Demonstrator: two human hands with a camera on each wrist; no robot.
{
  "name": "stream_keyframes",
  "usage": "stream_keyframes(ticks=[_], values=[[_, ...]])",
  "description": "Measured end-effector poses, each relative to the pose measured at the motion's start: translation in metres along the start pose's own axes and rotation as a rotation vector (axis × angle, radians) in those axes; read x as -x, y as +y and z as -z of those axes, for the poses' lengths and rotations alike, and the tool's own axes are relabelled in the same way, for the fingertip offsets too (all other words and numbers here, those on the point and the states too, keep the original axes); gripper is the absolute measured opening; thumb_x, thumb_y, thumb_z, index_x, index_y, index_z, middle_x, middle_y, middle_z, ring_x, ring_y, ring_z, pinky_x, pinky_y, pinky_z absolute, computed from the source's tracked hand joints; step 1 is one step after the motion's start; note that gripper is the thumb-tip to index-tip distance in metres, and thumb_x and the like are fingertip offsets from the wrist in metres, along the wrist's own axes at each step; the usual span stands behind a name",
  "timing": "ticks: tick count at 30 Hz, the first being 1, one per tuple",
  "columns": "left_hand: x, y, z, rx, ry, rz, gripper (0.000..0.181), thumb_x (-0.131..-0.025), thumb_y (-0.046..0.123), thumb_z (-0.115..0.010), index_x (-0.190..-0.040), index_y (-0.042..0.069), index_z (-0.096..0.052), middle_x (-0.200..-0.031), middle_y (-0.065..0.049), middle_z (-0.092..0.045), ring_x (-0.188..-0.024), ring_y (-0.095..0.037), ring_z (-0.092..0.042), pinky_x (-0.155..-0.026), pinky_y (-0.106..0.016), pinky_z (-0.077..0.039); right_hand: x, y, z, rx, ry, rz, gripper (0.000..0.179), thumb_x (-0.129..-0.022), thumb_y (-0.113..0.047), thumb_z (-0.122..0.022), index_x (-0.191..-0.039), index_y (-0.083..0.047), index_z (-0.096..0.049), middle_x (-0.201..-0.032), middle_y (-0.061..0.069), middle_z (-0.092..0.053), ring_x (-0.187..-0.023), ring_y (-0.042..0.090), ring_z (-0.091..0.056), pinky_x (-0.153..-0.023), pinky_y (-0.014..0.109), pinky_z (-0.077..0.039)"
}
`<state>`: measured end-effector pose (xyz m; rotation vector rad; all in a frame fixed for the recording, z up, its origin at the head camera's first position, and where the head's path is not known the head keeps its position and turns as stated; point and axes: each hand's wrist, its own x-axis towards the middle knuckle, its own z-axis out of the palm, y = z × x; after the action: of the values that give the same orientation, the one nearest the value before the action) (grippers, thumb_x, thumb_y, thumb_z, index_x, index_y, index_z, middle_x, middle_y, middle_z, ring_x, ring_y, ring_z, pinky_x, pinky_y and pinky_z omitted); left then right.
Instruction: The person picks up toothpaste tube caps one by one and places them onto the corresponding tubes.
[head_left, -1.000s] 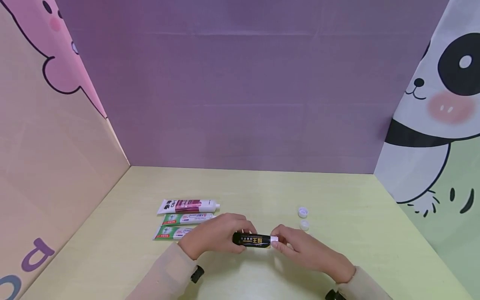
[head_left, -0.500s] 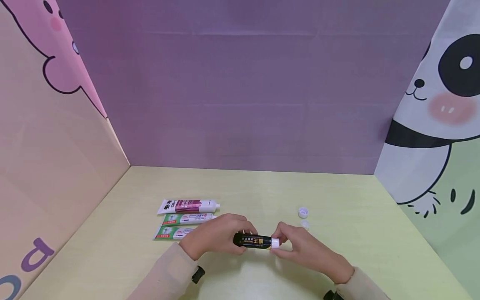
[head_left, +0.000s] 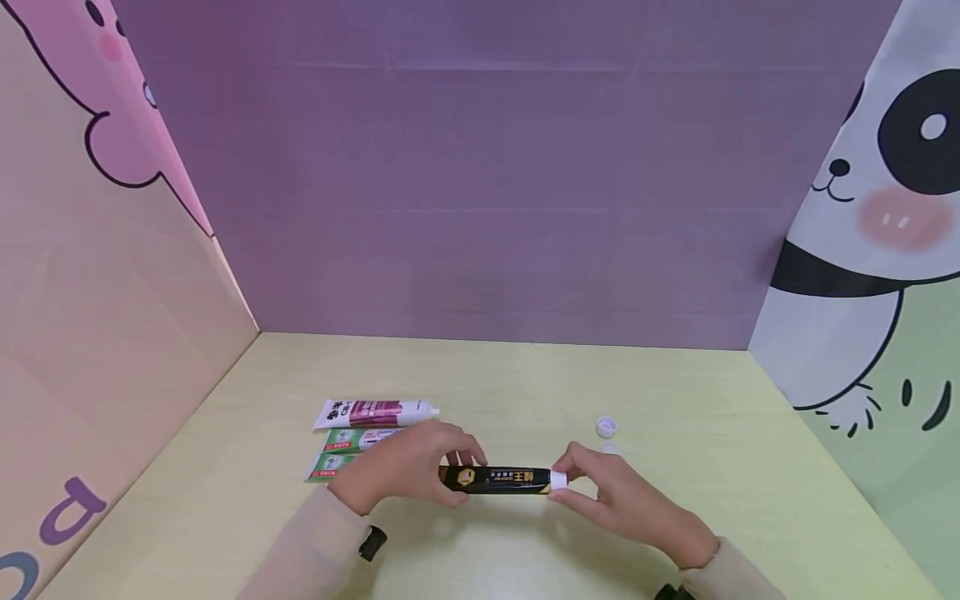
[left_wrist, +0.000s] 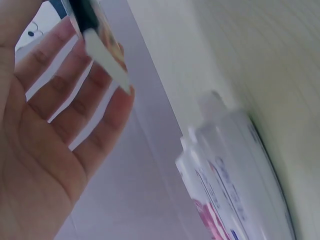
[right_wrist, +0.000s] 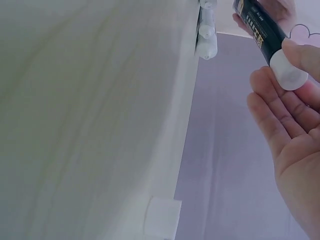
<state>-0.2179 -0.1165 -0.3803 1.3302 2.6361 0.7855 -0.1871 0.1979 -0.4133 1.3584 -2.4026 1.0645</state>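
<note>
Sideways between 2 hands: a black tube, cap end to the right

Watching remotely, I saw the black tube point(head_left: 495, 480) held above the worktop point(head_left: 480, 567), its long axis running left to right between the person's hands. Its white cap point(head_left: 558, 481) sat at the right end, nearer the right hand point(head_left: 617, 497), whose thumb and forefinger pinched it while the other fingers stayed loosely bent. The left hand point(head_left: 405, 467) held the tail end between thumb and partly curved fingers. Against 0.5 s earlier, that hand lay farther from the cap, baring more black and covering more of the 2 green tubes point(head_left: 352, 439); the cap had shifted slightly right.
</note>
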Motion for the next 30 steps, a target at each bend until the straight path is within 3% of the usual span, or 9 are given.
stream_keyframes(ticks=[6,14,23,30], values=[[0.008,-0.004,0.004,0.039,-0.001,-0.018,0.034,-0.077,0.016,-0.082,-0.11,0.016,-0.072,-0.096,0.013,-0.065,-0.076,-0.004,-0.059,-0.069,-0.022,-0.052,0.003,-0.001,0.005,-0.017,0.0,0.008,0.019,-0.094,-0.011,-0.071,-0.105,-0.016,-0.056,-0.1,-0.008,-0.069,-0.094,0.011,-0.07,-0.076,0.037,-0.055],[0.01,-0.003,0.001,0.03,0.012,-0.037,0.038,-0.076,0.015,-0.082,-0.113,0.015,-0.073,-0.101,0.012,-0.067,-0.09,-0.002,-0.059,-0.082,-0.029,-0.053,0.01,-0.002,0.01,-0.031,-0.035,-0.068,0.021,-0.093,-0.012,-0.071,-0.106,-0.018,-0.055,-0.101,-0.011,-0.068,-0.095,0.009,-0.069,-0.082,0.034,-0.054],[0.008,-0.003,-0.003,0.008,0.025,-0.061,0.038,-0.075,0.013,-0.081,-0.112,0.015,-0.073,-0.101,0.011,-0.066,-0.082,-0.002,-0.056,-0.074,-0.019,-0.049,0.013,-0.002,0.013,0.004,-0.042,-0.087,0.027,-0.089,-0.008,-0.076,-0.105,-0.019,-0.056,-0.096,-0.014,-0.066,-0.085,0.003,-0.065,-0.076,0.032,-0.053],[0.008,-0.001,-0.008,-0.025,-0.013,-0.034,0.038,-0.077,0.016,-0.082,-0.114,0.015,-0.073,-0.106,0.012,-0.065,-0.087,-0.003,-0.056,-0.08,-0.021,-0.049,0.014,-0.001,0.012,0.032,-0.082,-0.108,0.024,-0.09,-0.013,-0.076,-0.103,-0.019,-0.056,-0.098,-0.015,-0.062,-0.087,0.002,-0.063,-0.078,0.029,-0.053]])
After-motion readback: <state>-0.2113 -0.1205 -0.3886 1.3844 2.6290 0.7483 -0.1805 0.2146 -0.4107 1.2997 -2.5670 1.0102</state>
